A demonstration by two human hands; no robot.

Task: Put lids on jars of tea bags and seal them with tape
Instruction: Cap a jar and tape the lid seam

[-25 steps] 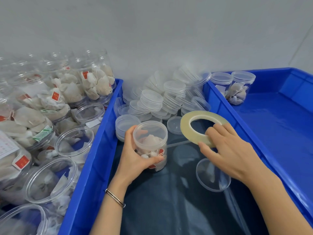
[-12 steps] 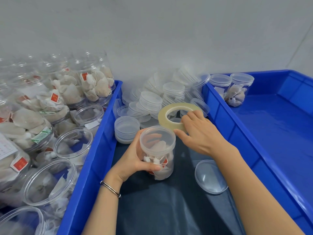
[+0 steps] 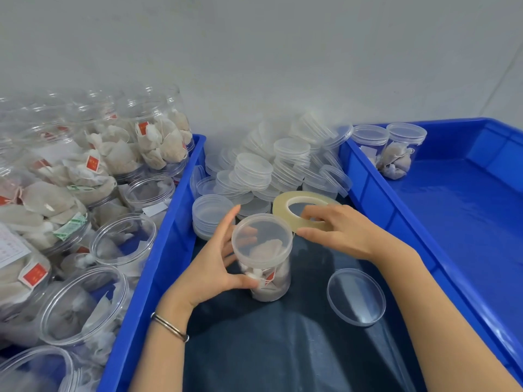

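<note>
Our left hand (image 3: 210, 267) grips the lidded jar (image 3: 264, 260); our right hand (image 3: 336, 230) pinches the tape roll (image 3: 304, 206). We should hold the jar steady, tape tight along the lid's seam.

Both forearms are bare, no sleeves in sight. The left wrist wears a thin silver bangle (image 3: 169, 327). The hands carry no gloves or rings.

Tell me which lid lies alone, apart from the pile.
The single lid on the dark bin floor, under the right forearm, beside the held jar. The other loose lids are heaped behind.
</note>
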